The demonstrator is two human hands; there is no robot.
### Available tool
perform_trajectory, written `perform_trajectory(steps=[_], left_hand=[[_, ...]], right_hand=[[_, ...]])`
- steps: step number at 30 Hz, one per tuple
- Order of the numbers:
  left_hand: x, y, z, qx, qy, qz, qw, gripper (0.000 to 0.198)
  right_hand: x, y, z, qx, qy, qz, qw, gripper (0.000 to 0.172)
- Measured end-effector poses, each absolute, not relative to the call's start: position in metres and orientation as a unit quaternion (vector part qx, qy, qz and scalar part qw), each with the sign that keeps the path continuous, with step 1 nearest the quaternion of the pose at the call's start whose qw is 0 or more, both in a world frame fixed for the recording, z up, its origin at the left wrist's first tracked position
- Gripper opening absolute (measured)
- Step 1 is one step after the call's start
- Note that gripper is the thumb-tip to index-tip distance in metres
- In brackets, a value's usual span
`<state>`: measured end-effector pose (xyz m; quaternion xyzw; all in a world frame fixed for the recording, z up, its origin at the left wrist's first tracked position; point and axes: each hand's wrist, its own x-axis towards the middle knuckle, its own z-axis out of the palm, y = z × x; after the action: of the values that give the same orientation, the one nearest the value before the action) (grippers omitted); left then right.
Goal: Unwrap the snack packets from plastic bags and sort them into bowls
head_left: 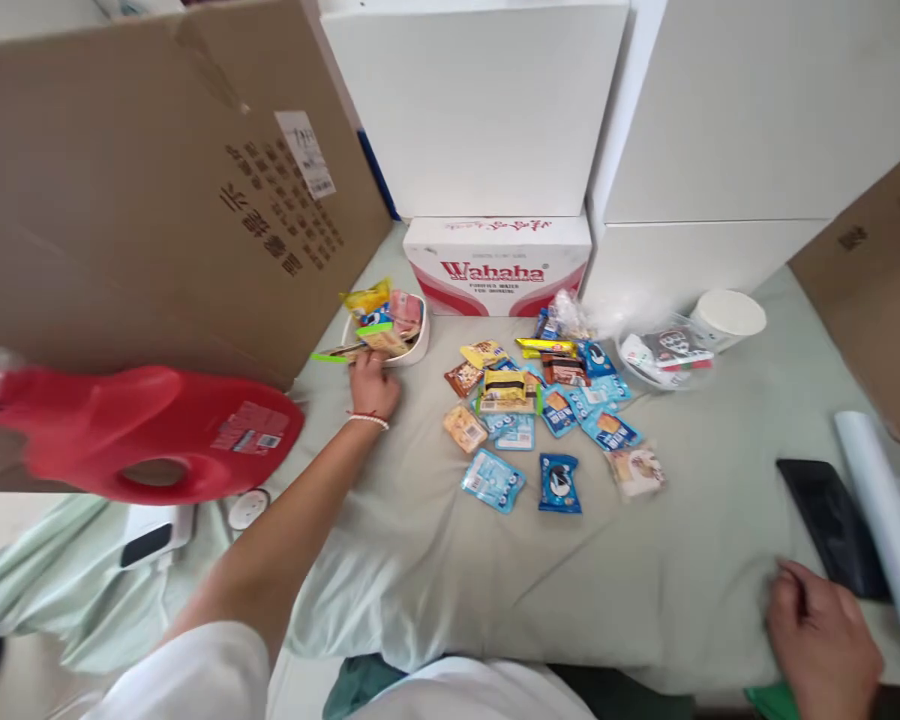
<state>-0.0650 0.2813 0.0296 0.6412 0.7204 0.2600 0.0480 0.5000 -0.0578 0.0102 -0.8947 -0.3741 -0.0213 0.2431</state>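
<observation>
My left hand (375, 385) is at the front edge of a white container (418, 350) filled with snack packets. Its fingers reach over a green-edged packet (381, 340); the fingertips are partly hidden, so what they hold is unclear. My right hand (821, 625) rests curled near the table's front right edge, away from the snacks, with nothing visible in it. Between the hands lies a loose pile of packets, with a yellow one (504, 386) on top. A dark blue packet (560, 484) and a light blue packet (493, 481) lie in front of the pile.
A red jug (165, 430) and a large cardboard box (157, 200) stand at the left. The Wahaha box (499, 268) is behind the snacks. Toward the right are a clear bowl (664, 355), a white cup (729, 318), a black tray (832, 525) and a white roll (885, 535).
</observation>
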Motion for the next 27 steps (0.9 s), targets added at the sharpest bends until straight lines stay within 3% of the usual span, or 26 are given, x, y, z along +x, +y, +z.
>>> perform_trajectory(steps=[2, 5, 12, 18, 24, 27], left_hand=[[-0.054, 0.253, 0.024, 0.645, 0.712, 0.272, 0.056, 0.030], [-0.030, 0.215, 0.019, 0.670, 0.681, 0.287, 0.073, 0.031], [0.008, 0.107, 0.012, 0.739, 0.582, 0.321, 0.111, 0.058], [-0.025, 0.018, 0.001, 0.791, 0.563, 0.226, 0.081, 0.038], [0.000, 0.009, 0.002, 0.829, 0.489, 0.243, 0.124, 0.036], [0.027, 0.018, 0.008, 0.836, 0.458, 0.252, 0.165, 0.032]], right_hand=[[0.506, -0.060, 0.004, -0.875, -0.434, -0.040, 0.212, 0.046], [0.514, -0.061, 0.002, -0.861, -0.464, -0.055, 0.201, 0.044], [0.494, -0.023, 0.048, -0.844, -0.458, -0.047, 0.276, 0.041], [0.417, 0.110, 0.105, -0.733, -0.586, 0.022, 0.345, 0.037], [0.329, 0.284, 0.116, -0.732, -0.624, 0.044, 0.269, 0.029], [0.304, 0.330, 0.115, -0.755, -0.582, 0.123, 0.276, 0.025]])
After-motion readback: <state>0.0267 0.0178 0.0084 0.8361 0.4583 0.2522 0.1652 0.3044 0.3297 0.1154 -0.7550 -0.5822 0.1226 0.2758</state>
